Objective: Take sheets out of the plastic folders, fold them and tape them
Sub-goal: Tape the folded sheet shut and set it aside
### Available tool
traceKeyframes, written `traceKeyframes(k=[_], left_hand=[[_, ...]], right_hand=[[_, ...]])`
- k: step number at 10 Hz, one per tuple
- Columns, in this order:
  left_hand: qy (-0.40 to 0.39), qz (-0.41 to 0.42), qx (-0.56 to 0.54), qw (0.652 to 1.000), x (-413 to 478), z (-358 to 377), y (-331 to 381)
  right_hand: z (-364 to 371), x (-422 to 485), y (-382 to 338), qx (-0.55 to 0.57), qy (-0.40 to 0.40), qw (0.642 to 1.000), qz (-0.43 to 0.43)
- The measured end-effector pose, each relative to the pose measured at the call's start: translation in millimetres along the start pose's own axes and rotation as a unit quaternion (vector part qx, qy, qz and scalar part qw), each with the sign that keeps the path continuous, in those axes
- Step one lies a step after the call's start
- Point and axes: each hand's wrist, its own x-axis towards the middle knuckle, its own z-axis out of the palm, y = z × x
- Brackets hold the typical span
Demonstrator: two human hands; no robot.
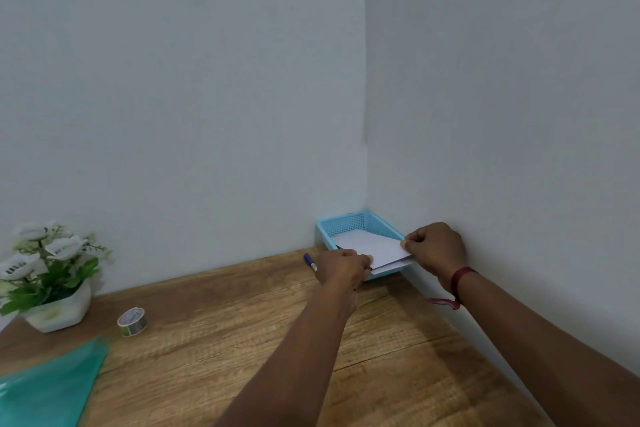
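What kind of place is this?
Probably a home or office desk in a corner: a wooden tabletop against plain walls, a blue basket holding paper sheets, a tape roll and a green plastic folder.

1 head-worn wide-angle view
It looks forward and slightly down across the wooden surface (pixel 214 333) into the wall corner (pixel 365 149), with walls filling the upper frame.

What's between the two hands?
Head view: a folded white sheet, gripped at its ends by the left hand and the right hand, over the blue basket.
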Motion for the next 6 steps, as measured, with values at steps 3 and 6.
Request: traceKeyframes(k=[3,6], left_hand=[[0.029,0.014,0.035,0.999,3.8,1.3,-9.3],[-0.007,0.032,0.018,0.999,-1.6,-8.9,-8.8]], right_hand=[[2.8,-7.5,3.6,-0.018,0.029,0.999,-0.016],[1.3,-17.6,0.0,-0.024,0.081,0.995,-0.049]])
